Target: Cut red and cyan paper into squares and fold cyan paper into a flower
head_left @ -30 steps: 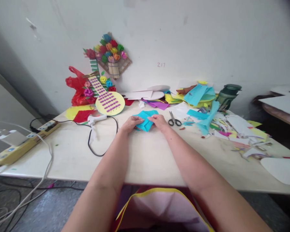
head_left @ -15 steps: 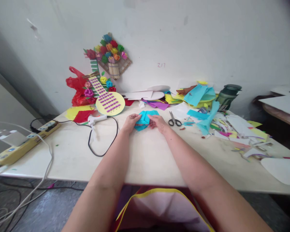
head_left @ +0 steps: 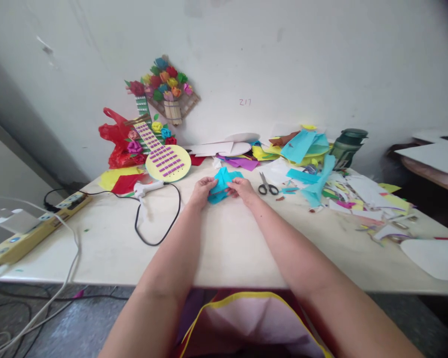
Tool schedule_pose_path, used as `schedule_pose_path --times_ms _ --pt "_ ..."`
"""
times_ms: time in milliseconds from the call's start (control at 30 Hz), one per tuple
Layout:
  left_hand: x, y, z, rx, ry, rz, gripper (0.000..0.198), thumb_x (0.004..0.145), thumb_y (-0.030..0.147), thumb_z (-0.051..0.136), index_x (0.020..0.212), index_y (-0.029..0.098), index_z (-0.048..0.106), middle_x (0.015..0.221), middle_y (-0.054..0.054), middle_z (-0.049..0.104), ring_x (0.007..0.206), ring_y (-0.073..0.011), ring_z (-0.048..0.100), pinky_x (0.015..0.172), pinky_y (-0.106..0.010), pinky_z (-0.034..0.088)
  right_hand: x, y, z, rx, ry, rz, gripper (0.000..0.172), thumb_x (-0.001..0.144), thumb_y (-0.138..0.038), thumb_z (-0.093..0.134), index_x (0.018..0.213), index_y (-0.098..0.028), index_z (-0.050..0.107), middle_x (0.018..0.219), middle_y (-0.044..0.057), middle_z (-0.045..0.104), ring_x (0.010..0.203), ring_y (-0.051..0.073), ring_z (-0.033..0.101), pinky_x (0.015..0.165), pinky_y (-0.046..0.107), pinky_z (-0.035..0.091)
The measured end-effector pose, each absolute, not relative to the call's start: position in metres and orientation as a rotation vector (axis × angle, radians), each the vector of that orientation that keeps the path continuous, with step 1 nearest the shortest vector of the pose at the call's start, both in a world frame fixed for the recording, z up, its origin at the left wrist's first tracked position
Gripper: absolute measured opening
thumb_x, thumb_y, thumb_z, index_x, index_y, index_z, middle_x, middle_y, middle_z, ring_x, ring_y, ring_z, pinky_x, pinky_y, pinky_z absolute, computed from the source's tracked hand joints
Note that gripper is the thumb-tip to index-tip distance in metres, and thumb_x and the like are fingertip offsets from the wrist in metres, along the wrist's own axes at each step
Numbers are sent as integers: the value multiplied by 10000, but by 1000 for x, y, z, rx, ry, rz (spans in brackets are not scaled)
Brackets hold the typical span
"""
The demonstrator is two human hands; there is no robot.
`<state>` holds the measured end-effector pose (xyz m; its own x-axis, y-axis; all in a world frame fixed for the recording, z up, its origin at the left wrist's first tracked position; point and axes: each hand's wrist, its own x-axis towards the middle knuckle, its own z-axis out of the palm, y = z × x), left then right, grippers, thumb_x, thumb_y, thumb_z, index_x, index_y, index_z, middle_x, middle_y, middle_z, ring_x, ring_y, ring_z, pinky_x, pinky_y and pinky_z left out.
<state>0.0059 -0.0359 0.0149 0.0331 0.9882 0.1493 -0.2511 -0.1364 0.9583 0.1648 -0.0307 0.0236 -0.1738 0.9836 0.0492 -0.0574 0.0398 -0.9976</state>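
Between my two hands is a piece of turquoise paper (head_left: 221,185), creased and partly folded, held just over the white table. My left hand (head_left: 205,190) pinches its left side with thumb and fingers. At the paper's right side, my right hand (head_left: 240,189) grips it between thumb and fingertips. More turquoise paper spreads behind and below the fingers; whether it is one sheet or several I cannot tell. Black-handled scissors (head_left: 267,186) lie just right of my right hand. To the left rests a white glue gun (head_left: 148,187) with a black cord.
A yellow paper guitar (head_left: 168,162) leans at the back left near a red plastic bag (head_left: 115,136). Paper scraps (head_left: 358,199) and a green bottle (head_left: 349,148) occupy the right side. A power strip (head_left: 37,231) with cables lies along the left edge.
The turquoise paper has changed shape between my hands: its left part now stands up in a raised crease, where it was flatter before. Both hands keep their grip. The view has shifted slightly.
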Motion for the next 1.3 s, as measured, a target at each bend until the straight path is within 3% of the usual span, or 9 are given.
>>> schedule_pose_path --times_ms 133,400,667,833,1067,1300 --pt "4 -38 17 1142 872 1267 391 535 319 768 825 131 585 628 10 588 499 -79 521 486 -203 418 168 -30 27 -1057 -1272 1285 155 625 -269 615 603 -181 489 494 -30 590 445 109 553 382 184 349" --pt "4 -44 25 1283 904 1064 321 558 309 753 656 138 499 563 -1 587 497 -109 568 526 -233 461 171 -27 25 -963 -1278 1251 223 560 -347 652 601 -182 509 483 -47 544 451 111 518 387 205 336" --pt "7 -44 24 1286 932 1140 335 553 340 754 681 144 514 539 14 566 476 -97 546 504 -217 449 169 -29 27 -991 -1253 1206 393 621 -570 600 612 -182 534 513 -20 546 504 121 516 379 206 295" --pt "7 -43 22 1246 913 1227 322 562 347 750 698 150 535 578 18 568 506 -87 541 529 -215 458 167 -29 25 -968 -1269 1278 358 566 -506 681 694 -185 585 601 -14 604 568 121 545 447 204 375" --pt "10 -43 22 1204 874 1263 327 545 322 761 700 143 536 610 26 559 542 -85 550 578 -233 489 164 -29 21 -908 -1277 1291 270 525 -382 698 597 -163 558 528 -25 570 497 92 502 505 217 412" --pt "3 -41 23 1160 844 1255 351 599 390 720 770 141 542 619 2 588 536 -108 577 548 -244 491 173 -30 26 -879 -1388 1410 221 517 -319 704 595 -152 583 501 -23 584 434 88 489 452 211 395"
